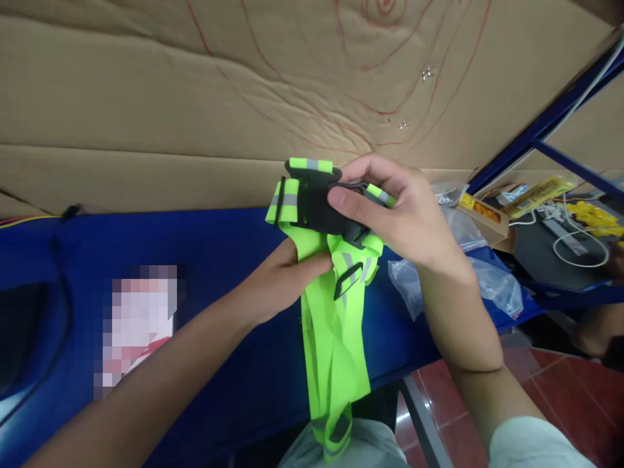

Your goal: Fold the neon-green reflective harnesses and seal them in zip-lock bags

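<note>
A neon-green strap harness with grey reflective stripes hangs over the table's front edge down to my lap. At its top is a black plastic mount plate with straps threaded through its sides. My right hand grips the plate's right side, thumb pressed on its face and fingers behind. From below, my left hand is closed around the green straps; its fingertips are hidden behind the webbing. A black strap slider sits on the webbing just under the plate.
The blue table backs onto a cardboard wall with red lines. Clear plastic bags and an open cardboard box lie at right. A blurred white-and-red item and a black cable are at left.
</note>
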A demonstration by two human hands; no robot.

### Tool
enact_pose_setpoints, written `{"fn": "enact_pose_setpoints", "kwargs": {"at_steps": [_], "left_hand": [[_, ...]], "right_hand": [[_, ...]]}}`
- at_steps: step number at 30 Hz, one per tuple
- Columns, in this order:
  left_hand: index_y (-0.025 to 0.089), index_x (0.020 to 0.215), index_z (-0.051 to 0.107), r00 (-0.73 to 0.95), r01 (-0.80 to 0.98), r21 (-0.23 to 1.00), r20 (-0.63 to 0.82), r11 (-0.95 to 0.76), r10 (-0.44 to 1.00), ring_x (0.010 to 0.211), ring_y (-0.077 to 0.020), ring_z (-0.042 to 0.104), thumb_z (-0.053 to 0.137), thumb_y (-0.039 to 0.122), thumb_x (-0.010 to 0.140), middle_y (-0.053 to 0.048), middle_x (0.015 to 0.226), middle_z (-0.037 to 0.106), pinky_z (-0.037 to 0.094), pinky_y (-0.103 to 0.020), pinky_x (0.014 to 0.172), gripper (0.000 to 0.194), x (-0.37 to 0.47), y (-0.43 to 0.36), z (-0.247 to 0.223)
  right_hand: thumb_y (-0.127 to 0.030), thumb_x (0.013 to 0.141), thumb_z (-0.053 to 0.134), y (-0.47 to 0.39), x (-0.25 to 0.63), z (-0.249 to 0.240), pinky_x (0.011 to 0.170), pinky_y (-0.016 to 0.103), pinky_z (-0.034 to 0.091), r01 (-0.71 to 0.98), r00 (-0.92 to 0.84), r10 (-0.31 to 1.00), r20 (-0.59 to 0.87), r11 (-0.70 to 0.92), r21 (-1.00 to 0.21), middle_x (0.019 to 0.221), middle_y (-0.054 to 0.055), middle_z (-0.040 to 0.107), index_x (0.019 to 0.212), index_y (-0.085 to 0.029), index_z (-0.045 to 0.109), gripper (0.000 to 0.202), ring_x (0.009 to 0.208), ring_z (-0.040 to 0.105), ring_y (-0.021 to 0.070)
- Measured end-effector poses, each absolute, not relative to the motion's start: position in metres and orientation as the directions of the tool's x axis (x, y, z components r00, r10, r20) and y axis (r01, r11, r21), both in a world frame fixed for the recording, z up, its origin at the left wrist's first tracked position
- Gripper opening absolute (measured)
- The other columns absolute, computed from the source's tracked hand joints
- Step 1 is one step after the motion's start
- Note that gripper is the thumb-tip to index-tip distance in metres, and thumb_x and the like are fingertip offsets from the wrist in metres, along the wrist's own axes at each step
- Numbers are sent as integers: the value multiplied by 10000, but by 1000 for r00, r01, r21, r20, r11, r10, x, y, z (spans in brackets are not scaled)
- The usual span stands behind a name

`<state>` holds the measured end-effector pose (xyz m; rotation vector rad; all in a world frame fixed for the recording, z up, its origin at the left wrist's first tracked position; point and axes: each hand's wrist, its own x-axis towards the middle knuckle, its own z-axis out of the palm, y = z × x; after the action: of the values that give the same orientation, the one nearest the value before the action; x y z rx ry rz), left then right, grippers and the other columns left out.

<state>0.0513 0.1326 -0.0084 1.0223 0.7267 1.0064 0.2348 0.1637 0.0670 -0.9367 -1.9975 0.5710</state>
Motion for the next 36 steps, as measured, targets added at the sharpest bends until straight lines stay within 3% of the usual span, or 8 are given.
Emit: {"fn": "enact_pose_setpoints", "kwargs": {"at_steps": [7, 14, 19, 22, 26, 28, 32, 36], "left_hand": [[226, 883, 800, 406, -276, 955, 17, 105, 914, 810, -218, 731, 926, 427, 747, -15, 875, 788, 583, -332, 751, 273, 47, 135, -3], [262, 1024, 788, 187, -159, 983, 117, -87, 975, 1045, -227, 719, 884, 439, 822, 2, 1064, 792, 563, -339, 934, 286, 51, 138, -10], [199, 931, 774, 340, 36, 994, 87, -105, 936, 850, -227, 722, 763, 526, 911, -25, 898, 777, 571, -358, 819, 328, 48, 139, -9], [193, 1032, 763, 470, 78, 993, 43, -90, 881, 1032, -293, 744, 716, 485, 944, -62, 1040, 795, 577, -441, 966, 309, 45, 143, -5], [302, 1523, 494, 307, 16, 968, 235, -252, 922, 1489, -351, 499, 886, 358, 789, -82, 1595, 547, 448, -531, 1205, 834, 41, 143, 2], [337, 1570, 421, 200, 58, 929, 349, -367, 916, 1545, -336, 424, 925, 344, 734, -61, 1658, 467, 405, -499, 1246, 976, 41, 139, 7], [232, 1246, 686, 117, 262, 888, 358, -377, 926, 1173, -277, 687, 793, 272, 806, -35, 1242, 746, 530, -382, 1036, 455, 41, 132, 19], [221, 1016, 728, 63, 217, 927, 301, -307, 952, 871, -203, 682, 632, 170, 800, 8, 904, 747, 517, -297, 756, 241, 38, 135, 22]], "right_hand": [[-692, 962, 609, 175, 235, 59, 849, 288, 561, 336, -442, 785, 434, 593, -731, 1040, 42, 752, 1004, -195, 731, 514, 975, 698, 168], [-606, 942, 704, 173, 236, 57, 1036, 346, 525, 355, -497, 719, 486, 680, -642, 1273, 78, 732, 1224, -198, 688, 497, 1180, 673, 204], [-509, 1063, 559, 165, 248, 70, 793, 289, 492, 516, -534, 703, 469, 711, -477, 869, 23, 722, 944, -175, 721, 390, 824, 649, 159], [-481, 1092, 509, 168, 255, 75, 711, 275, 424, 574, -544, 709, 448, 704, -417, 784, 9, 651, 836, -172, 652, 425, 732, 574, 135], [-453, 1100, 500, 169, 262, 76, 724, 281, 420, 585, -583, 703, 407, 711, -390, 842, 16, 652, 889, -190, 626, 360, 757, 578, 144], [-424, 1112, 476, 167, 260, 75, 747, 283, 428, 578, -605, 685, 407, 729, -368, 868, 20, 661, 928, -191, 623, 331, 774, 589, 147], [-408, 1125, 449, 165, 251, 70, 793, 282, 446, 543, -663, 624, 414, 781, -308, 897, 22, 675, 997, -183, 632, 317, 809, 608, 149], [-429, 1108, 495, 168, 246, 65, 822, 279, 485, 526, -622, 606, 495, 792, -310, 964, 37, 713, 1069, -173, 659, 306, 862, 643, 159]]}}
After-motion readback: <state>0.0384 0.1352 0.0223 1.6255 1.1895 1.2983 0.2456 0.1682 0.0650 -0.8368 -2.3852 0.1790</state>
